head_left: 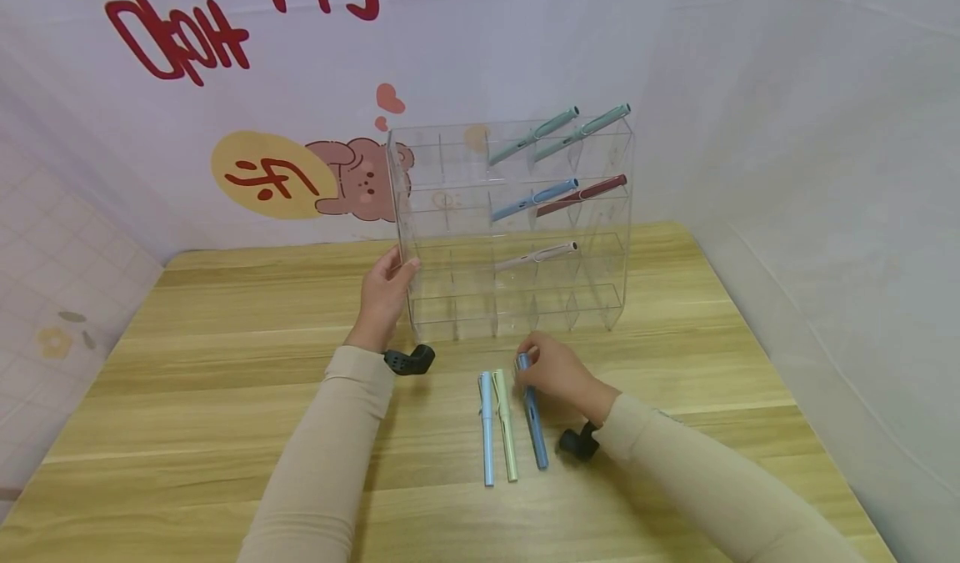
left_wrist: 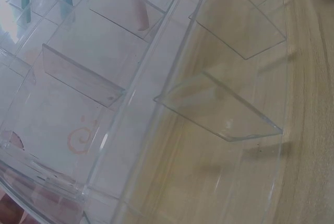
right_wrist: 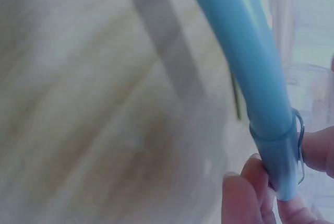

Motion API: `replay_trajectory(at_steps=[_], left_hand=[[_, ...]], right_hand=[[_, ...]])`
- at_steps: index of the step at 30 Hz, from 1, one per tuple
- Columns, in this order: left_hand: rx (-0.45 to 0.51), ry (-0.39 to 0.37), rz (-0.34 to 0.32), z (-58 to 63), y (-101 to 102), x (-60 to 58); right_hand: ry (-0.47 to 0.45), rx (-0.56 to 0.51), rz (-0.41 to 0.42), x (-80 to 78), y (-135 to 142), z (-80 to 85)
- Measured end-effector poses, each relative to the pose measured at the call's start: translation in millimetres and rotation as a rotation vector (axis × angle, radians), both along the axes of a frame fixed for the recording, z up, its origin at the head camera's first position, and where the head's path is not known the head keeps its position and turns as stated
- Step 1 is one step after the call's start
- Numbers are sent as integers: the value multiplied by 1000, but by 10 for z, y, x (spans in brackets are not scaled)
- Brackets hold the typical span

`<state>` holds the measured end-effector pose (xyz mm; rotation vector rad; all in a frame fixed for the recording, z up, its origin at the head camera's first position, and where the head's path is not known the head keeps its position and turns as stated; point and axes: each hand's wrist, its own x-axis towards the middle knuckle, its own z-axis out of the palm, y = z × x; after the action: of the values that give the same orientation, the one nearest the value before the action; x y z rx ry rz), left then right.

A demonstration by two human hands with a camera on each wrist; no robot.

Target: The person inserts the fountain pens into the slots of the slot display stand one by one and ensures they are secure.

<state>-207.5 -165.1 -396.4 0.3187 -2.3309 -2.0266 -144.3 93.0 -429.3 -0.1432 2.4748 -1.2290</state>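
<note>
A clear acrylic pen rack (head_left: 397,188) with tiers of divided slots stands upright on the table. My left hand (head_left: 382,296) grips its left side panel low down, thumb in front. In the left wrist view the rack's dividers (left_wrist: 219,106) fill the picture, and only a bit of the hand shows at the lower left. My right hand (head_left: 558,371) pinches a dark blue pen (head_left: 535,429) near its capped, clipped end. The right wrist view shows this pen (right_wrist: 255,62) raised off the table, its shadow beside it. A light blue pen (head_left: 487,429) and a pale green pen (head_left: 506,429) lie alongside.
Two teal pens (head_left: 585,132) lean in the rack's top tier. Below them are a blue pen (head_left: 536,199), a dark red pen (head_left: 581,196) and a pale pink pen (head_left: 540,256). Behind the wooden table (head_left: 225,338) hangs a printed white cloth (head_left: 510,37).
</note>
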Motion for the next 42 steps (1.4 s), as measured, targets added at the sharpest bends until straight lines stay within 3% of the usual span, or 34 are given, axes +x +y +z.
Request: replay_trajectory(at_steps=[9,18,30,42], left_hand=[[-6,-3,11,4,1,3],[10,-12,8,10,-1,3],[10,-14,17,3,4,-8],[13,-5,10,13,22,8]], right_hand=[[-7,-151,-59,-64,101,132],[4,-281,-190,-149,206,304],[125,-354,-303,-212,432,548],[225,-483,-517,-291,646,823]])
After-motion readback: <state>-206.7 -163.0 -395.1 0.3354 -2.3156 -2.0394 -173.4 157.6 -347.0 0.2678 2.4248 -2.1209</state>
